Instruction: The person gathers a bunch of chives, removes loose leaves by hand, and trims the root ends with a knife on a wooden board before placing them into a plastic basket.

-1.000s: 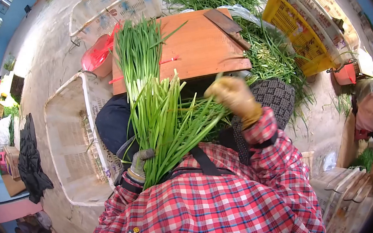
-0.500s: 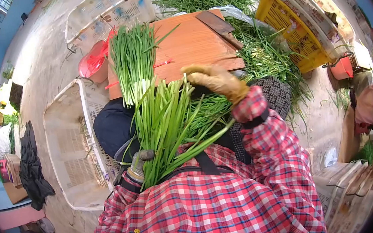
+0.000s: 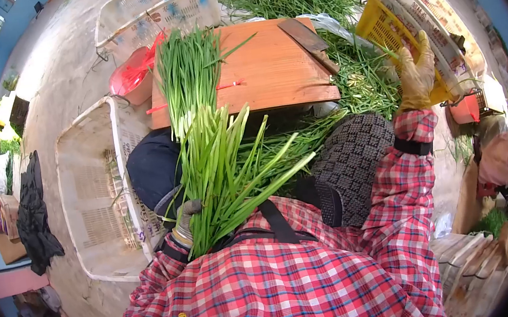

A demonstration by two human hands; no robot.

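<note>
Concrete floor (image 3: 66, 74), board (image 3: 267, 62) ahead. Clenched in left hand (image 3: 184, 221) by root end, near chest: bunch (image 3: 223, 162), leaves fanning upward. Right hand (image 3: 416, 72) spread, holding nothing, over loose pile (image 3: 361, 79) beside crate (image 3: 396, 24).

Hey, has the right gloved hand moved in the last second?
Yes. The right hand swung rightward, from the chive bunch below the cutting board over to the yellow crate.

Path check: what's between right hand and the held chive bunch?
Head view: dark patterned fabric and loose green stalks separate tan-gloved right hand from green chive bunch.
</note>
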